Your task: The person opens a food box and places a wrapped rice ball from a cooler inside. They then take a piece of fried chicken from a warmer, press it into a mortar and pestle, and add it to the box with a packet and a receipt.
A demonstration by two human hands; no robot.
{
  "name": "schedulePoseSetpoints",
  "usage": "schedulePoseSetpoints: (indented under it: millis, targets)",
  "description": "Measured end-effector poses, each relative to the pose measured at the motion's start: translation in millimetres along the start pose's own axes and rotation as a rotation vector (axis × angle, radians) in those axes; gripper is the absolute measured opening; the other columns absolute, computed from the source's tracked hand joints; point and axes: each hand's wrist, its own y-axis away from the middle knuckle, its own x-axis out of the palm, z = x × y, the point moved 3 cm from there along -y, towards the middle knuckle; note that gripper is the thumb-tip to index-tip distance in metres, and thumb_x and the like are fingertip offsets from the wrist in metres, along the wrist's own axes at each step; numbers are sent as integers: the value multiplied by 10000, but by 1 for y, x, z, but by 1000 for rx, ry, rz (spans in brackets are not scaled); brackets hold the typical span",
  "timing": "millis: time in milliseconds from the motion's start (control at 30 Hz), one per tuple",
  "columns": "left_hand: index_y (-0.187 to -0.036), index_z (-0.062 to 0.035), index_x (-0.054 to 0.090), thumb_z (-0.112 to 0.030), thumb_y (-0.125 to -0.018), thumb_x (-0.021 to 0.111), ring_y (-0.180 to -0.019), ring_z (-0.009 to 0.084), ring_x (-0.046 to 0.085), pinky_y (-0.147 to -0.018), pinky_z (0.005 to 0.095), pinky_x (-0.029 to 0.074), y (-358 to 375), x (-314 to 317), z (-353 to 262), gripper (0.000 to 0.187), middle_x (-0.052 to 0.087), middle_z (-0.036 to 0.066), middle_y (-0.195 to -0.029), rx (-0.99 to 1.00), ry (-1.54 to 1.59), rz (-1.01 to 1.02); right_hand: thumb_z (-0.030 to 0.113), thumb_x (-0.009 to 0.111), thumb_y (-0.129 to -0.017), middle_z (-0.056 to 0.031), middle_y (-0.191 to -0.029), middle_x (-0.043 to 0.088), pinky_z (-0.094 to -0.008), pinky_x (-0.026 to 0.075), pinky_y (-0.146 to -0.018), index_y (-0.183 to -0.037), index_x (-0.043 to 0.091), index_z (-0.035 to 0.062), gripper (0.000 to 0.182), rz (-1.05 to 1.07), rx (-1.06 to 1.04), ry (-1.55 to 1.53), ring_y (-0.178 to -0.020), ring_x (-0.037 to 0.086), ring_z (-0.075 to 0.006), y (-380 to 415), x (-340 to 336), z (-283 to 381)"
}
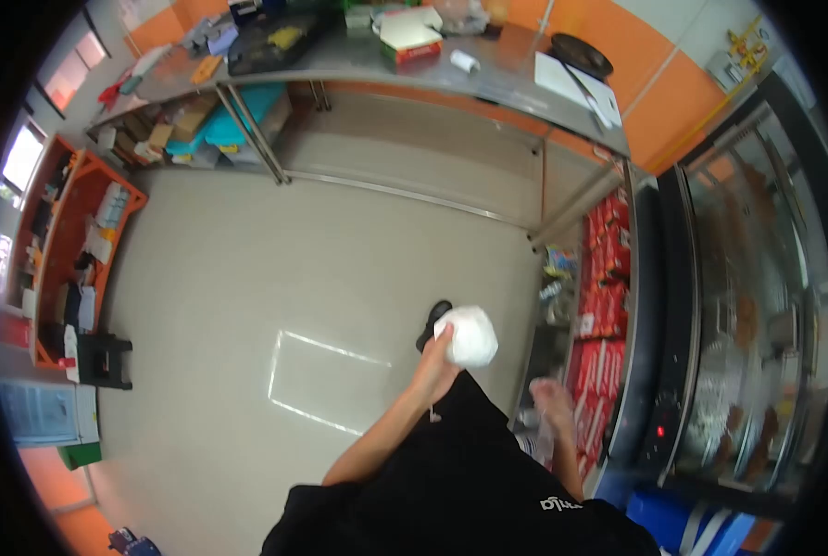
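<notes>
A round white bundle [470, 337] is held out over the floor, above a black shoe [434, 323]. My left hand [438, 367] grips it from its left side, with the thumb along its near edge. My right hand [553, 400] is lower and to the right, near the shelf of red packages [602, 310]. It is blurred and looks covered by something clear; its finger posture and anything in it cannot be made out.
A steel table [340, 76] across the back bears a white board [577, 88], a knife, a dark pan [582, 56] and boxes. At the right stands a glass display case [747, 306]. An orange shelf [81, 250] and black stool [105, 360] are at the left.
</notes>
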Motion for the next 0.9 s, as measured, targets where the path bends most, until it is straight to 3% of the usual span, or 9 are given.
schedulePoseSetpoints:
  millis: [67, 200, 267, 300, 367, 467, 633, 800, 900]
  targets:
    - [-1349, -25, 455, -344, -982, 539, -1230, 212, 521, -1054, 428, 399, -32, -19, -22, 494, 554, 69, -1314, -1, -16, -41, 263, 726, -836, -93, -897, 716, -333, 540, -745, -1016, 671, 76, 265, 99, -77, 46, -827, 684, -191, -23, 26, 31]
    - [-1373, -9, 406, -355, -954, 580, -1238, 255, 507, -1054, 438, 401, -92, -27, -94, 571, 524, 114, -1329, -26, -217, -128, 330, 656, -853, -119, -914, 714, -353, 530, -794, -993, 682, 52, 312, 232, 81, -206, -882, 683, -233, -157, 118, -47]
    - [-1349, 30, 410, -308, -950, 606, -1192, 242, 540, -1001, 401, 450, -117, -28, -129, 559, 546, 130, -1282, -47, -307, -183, 316, 631, -849, -137, -929, 705, -355, 523, -804, -987, 691, 45, 310, 220, -661, -2, -898, 676, -264, -188, 93, 27]
    - [-1349, 30, 410, -308, -950, 606, -1192, 242, 540, -1001, 401, 450, -136, -24, -148, 559, 546, 130, -1282, -37, -319, -178, 316, 631, -849, -137, -929, 705, -355, 523, -804, -987, 691, 45, 310, 212, -671, -12, -898, 676, -264, -213, 82, 65]
    - [-1338, 30, 422, -278, -942, 626, -1163, 219, 551, -973, 379, 461, -170, -20, -183, 542, 556, 121, -1265, 68, -472, -211, 294, 631, -839, -152, -922, 696, -368, 514, -811, -1004, 696, 46, 304, 263, -18, 268, -898, 667, -299, -249, 60, 132]
    - [-1191, 40, 557, -204, -848, 736, -972, 188, 629, -858, 347, 505, -233, 11, -248, 458, 664, 96, -1054, 226, -738, -212, 242, 652, -835, -98, -887, 701, -340, 513, -772, -992, 689, 49, 251, -41, -177, 133, -843, 667, -236, -296, 44, 167]
    - [-1172, 23, 570, -260, -762, 811, -943, 199, 648, -829, 347, 526, -368, 71, -376, 553, 673, 115, -1039, 459, -1038, -213, 268, 704, -838, -90, -886, 698, -304, 518, -759, -977, 671, 30, 278, -72, -52, -284, -830, 663, -170, -369, 56, 176]
    - [-1115, 32, 613, -340, -656, 869, -937, 207, 655, -816, 339, 528, -551, 112, -497, 643, 679, 142, -1037, 385, -1319, -73, 246, 708, -853, -81, -852, 692, -274, 525, -697, -970, 664, 4, 272, -246, 43, -525, -791, 651, -139, -369, 70, 216]
    - [-1131, 33, 594, -382, -652, 864, -971, 225, 645, -821, 349, 518, -619, 125, -533, 689, 658, 150, -1084, 417, -1393, -167, 247, 695, -866, -79, -855, 680, -287, 530, -648, -985, 653, -10, 286, -299, 463, -465, -768, 646, -145, -359, 93, 220]
